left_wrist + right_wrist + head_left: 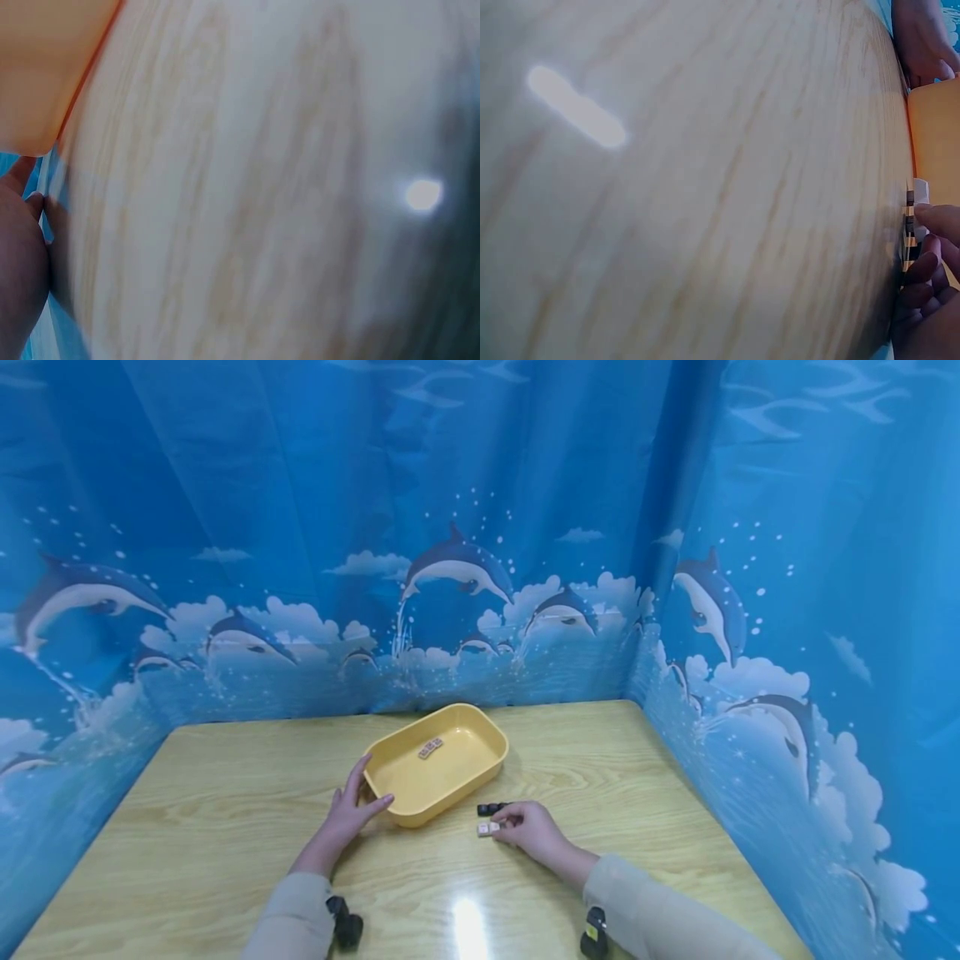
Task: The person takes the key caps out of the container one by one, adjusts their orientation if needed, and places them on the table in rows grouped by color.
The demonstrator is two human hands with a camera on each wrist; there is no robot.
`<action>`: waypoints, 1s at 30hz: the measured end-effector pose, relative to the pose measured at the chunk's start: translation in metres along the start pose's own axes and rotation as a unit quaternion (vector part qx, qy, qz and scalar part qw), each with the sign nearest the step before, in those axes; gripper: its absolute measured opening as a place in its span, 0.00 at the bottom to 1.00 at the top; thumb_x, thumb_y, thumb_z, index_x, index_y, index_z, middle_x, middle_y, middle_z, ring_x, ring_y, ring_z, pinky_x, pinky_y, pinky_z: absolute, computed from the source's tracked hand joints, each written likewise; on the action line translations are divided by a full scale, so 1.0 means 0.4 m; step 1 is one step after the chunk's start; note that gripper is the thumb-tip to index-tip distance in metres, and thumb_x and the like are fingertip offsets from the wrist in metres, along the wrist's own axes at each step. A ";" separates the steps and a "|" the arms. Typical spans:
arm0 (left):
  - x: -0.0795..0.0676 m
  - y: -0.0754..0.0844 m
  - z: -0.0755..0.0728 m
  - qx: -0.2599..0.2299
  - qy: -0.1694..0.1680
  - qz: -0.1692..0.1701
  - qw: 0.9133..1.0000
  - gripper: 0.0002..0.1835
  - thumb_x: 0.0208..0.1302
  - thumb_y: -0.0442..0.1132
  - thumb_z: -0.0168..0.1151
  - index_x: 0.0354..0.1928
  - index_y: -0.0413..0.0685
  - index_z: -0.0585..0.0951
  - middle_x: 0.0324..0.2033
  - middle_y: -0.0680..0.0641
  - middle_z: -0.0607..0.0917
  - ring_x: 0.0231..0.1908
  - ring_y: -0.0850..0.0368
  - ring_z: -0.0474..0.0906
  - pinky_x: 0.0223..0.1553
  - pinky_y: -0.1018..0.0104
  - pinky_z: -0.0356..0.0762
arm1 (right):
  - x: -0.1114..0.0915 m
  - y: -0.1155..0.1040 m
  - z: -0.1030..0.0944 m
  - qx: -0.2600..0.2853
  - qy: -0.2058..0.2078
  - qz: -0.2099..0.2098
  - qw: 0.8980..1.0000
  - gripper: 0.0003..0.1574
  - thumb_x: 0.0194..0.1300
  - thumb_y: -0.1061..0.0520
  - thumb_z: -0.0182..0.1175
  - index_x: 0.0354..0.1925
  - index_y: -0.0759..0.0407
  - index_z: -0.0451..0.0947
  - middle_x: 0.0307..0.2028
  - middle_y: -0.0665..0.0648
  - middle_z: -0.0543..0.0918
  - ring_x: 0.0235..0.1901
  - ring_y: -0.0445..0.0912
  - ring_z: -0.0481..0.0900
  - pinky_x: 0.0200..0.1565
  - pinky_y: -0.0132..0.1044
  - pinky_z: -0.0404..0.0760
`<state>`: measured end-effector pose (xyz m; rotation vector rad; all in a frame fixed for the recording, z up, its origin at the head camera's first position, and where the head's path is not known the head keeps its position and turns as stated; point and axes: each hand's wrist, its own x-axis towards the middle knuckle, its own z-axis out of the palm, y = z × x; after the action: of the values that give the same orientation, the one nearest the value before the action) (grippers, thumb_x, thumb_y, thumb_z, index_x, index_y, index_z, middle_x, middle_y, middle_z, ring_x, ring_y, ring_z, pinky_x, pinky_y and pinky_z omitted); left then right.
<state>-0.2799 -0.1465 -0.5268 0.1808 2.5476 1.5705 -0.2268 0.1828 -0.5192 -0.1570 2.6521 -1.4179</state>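
Note:
A yellow plastic basin (420, 817) stands on the table. My left hand (347, 817) holds its near left corner, thumb at the front rim and fingers spread along the left side. In the left wrist view, fingertips meet the basin's (30, 135) corner. Fingers of my right hand (534, 832) pinch a short row of small white keycap-like blocks (483, 830) to the basin's front right. Just behind it lies a row of small black keycap-like blocks (487, 809), partly hidden by that hand. Inside the basin is a short row of small pale blocks with reddish marks (431, 747).
The wood-grain table (225, 793) reflects a bright light near its front. Blue dolphin-print curtains (315, 527) rise along the table's back and sides. Each sleeve has a black wrist camera (345, 925) strapped near its cuff.

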 end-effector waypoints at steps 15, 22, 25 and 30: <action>-0.003 0.005 0.001 -0.001 -0.002 -0.009 1.000 0.51 0.64 0.52 0.64 0.78 0.61 0.40 0.74 0.34 0.50 0.73 0.36 0.33 0.68 0.44 0.16 | 0.001 -0.020 -0.017 0.036 -0.025 0.013 0.999 0.14 0.54 0.59 0.72 0.41 0.58 0.85 0.26 0.51 0.79 0.25 0.42 0.74 0.25 0.29 0.76; -0.003 0.000 -0.003 -0.003 -0.004 -0.006 1.000 0.51 0.65 0.52 0.64 0.78 0.61 0.40 0.74 0.34 0.51 0.73 0.36 0.33 0.68 0.44 0.15 | 0.031 -0.079 -0.056 0.031 -0.047 -0.015 0.998 0.16 0.55 0.60 0.71 0.44 0.59 0.85 0.29 0.51 0.81 0.30 0.44 0.76 0.31 0.31 0.78; -0.002 -0.001 -0.003 -0.002 -0.002 0.001 1.000 0.51 0.64 0.52 0.65 0.78 0.60 0.40 0.73 0.33 0.52 0.73 0.36 0.34 0.68 0.44 0.16 | 0.045 -0.107 -0.072 0.020 -0.057 -0.044 0.997 0.16 0.56 0.60 0.71 0.45 0.62 0.85 0.29 0.50 0.81 0.31 0.44 0.76 0.31 0.33 0.78; -0.003 0.000 0.001 -0.002 0.002 0.022 1.000 0.50 0.64 0.49 0.65 0.78 0.56 0.43 0.72 0.31 0.54 0.72 0.34 0.40 0.68 0.42 0.17 | 0.073 -0.146 -0.090 0.015 -0.084 -0.092 0.992 0.16 0.56 0.62 0.71 0.45 0.64 0.84 0.32 0.51 0.83 0.32 0.44 0.78 0.34 0.35 0.80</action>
<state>-0.2787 -0.1462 -0.5268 0.2347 2.5619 1.5923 -0.2597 0.1757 -0.4527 -0.5077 2.5320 -1.4252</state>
